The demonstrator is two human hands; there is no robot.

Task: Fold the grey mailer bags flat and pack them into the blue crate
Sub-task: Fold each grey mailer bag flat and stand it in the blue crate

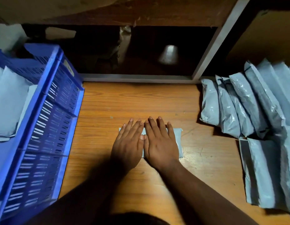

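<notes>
A folded grey mailer bag point(178, 142) lies flat in the middle of the wooden table. My left hand point(128, 143) and my right hand point(159, 142) press down on it side by side, fingers straight, thumbs touching. Most of the bag is hidden under my palms; its right end and a strip between the hands show. The blue crate point(48, 127) stands at the left, with folded grey bags point(9, 104) inside it. At the right, several unfolded grey mailer bags point(248, 104) lean in a row, and more lie flat point(264, 172) in front of them.
The wooden table point(132, 101) ends at a grey frame bar point(137, 77) at the back, with a dark recess behind it. A slanted grey post point(220, 38) rises at the back right.
</notes>
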